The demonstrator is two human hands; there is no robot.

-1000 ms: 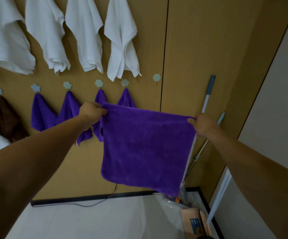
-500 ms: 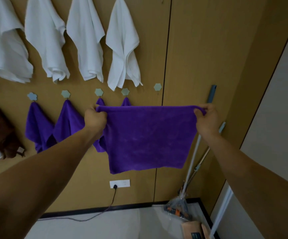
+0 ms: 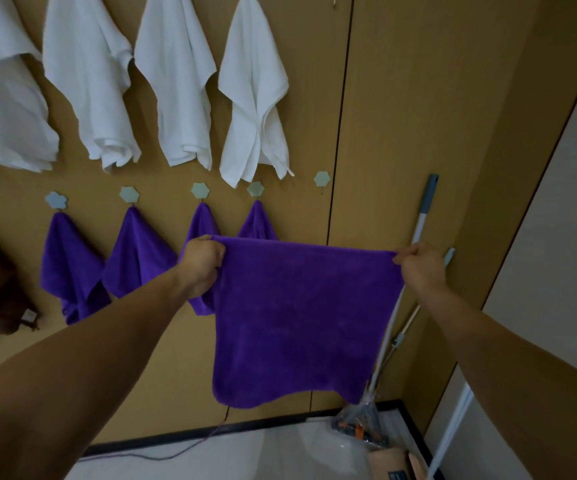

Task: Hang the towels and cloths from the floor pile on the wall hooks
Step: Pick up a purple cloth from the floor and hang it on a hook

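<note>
Half a second on, the purple cloth (image 3: 301, 320) hangs to a fuller length than before, and both hands sit a little lower against the row of hooks.

Head view: the cloth is held up flat in front of the wooden wall (image 3: 418, 98), its top edge stretched between the two hands, below the one free hook (image 3: 321, 178) at the right end of the lower row. The left hand (image 3: 202, 261) is closed, fingers curled round the top left corner. The right hand (image 3: 418, 268) is closed too, pinching the top right corner between thumb and fingers.

Risks, as I judge them: the hook is small, so a taut, flat edge laid over it could slide straight off once released. The left hand works right in front of the hung purple cloths (image 3: 134, 258), and whether it touches one I cannot tell; a brush there could pull one off its hook. The right hand is just beside the mop handle (image 3: 422, 223) leaning on the wall, and a sideways swing could topple it
</note>
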